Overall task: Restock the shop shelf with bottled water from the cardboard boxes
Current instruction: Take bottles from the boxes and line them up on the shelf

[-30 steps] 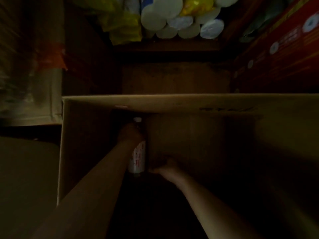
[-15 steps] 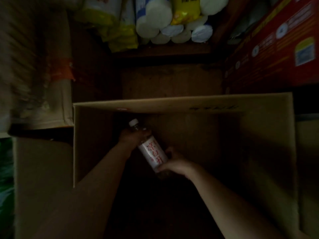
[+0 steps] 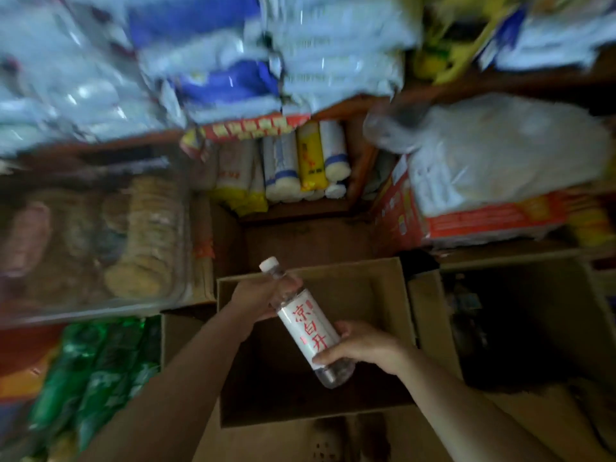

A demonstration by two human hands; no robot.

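So I've got both hands on one water bottle (image 3: 305, 323) right now, held tilted over the open cardboard box (image 3: 383, 288), cap end pointing up and away to the left, base end down toward me on the right. My left hand (image 3: 256, 300) is wrapped around the neck and shoulder just under the white cap, and my right hand (image 3: 361, 348) is curled around the lower part, thumb across the bottom edge of the white label with the red characters. The bottle is clear of the box, not resting on anything, just hanging between the two hands. The inside of the box below my hands is dark and I can't tell what's in it. Just right of my right hand there's a second open box (image 3: 520, 328), also too dark inside to make out. Left of my left arm there's a pack of green bottles (image 3: 96, 368), and above that a clear wrapped pack of something round and tan (image 3: 133, 238), pretty blurry. Straight past my hands, on the wooden shelf (image 3: 300, 213), stand some white, blue and yellow rolls (image 3: 300, 161). Further up it's all smeared blue and white packaging (image 3: 206, 58), and off to the upper right a red carton (image 3: 473, 225) with a pale plastic bag (image 3: 506, 151) on top.
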